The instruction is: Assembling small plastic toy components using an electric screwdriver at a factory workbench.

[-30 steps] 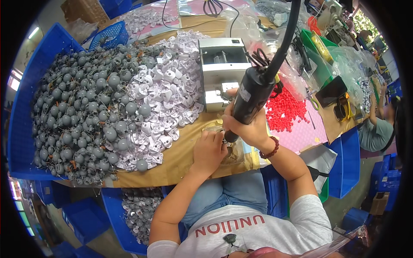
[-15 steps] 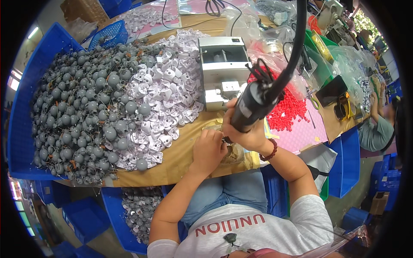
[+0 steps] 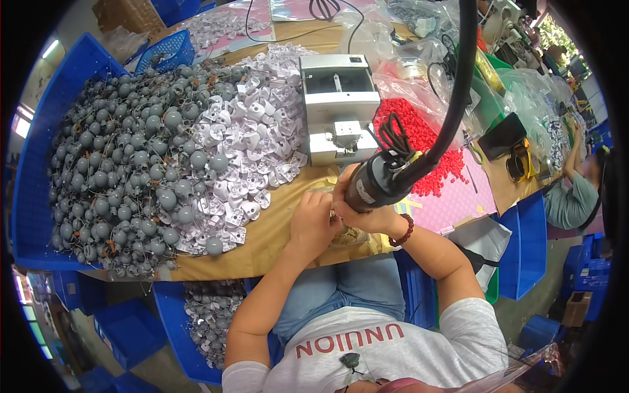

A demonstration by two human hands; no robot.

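My right hand (image 3: 368, 221), with a red bead bracelet at its wrist, is wrapped round a black electric screwdriver (image 3: 376, 184) whose thick cable rises from its top. Its tip points down between my hands and is hidden. Close against it, my left hand (image 3: 312, 223) has its fingers bent together in a pinch; whatever they hold is covered by the fingers. Both hands are over the near edge of the table, above a clear plastic bag (image 3: 354, 237). Just beyond them stands a white and grey screw feeder (image 3: 341, 105).
Grey ball-shaped parts with wires (image 3: 124, 164) are heaped at left, beside white plastic parts (image 3: 252, 124). Small red pieces (image 3: 432, 173) lie right of the feeder. Blue bins (image 3: 527, 245) stand below the table. A co-worker (image 3: 573, 200) sits at far right.
The screwdriver has come down slightly towards me and leans differently, its cable shifting right. My right hand moved a little left with it. My left hand stays nearly in place.
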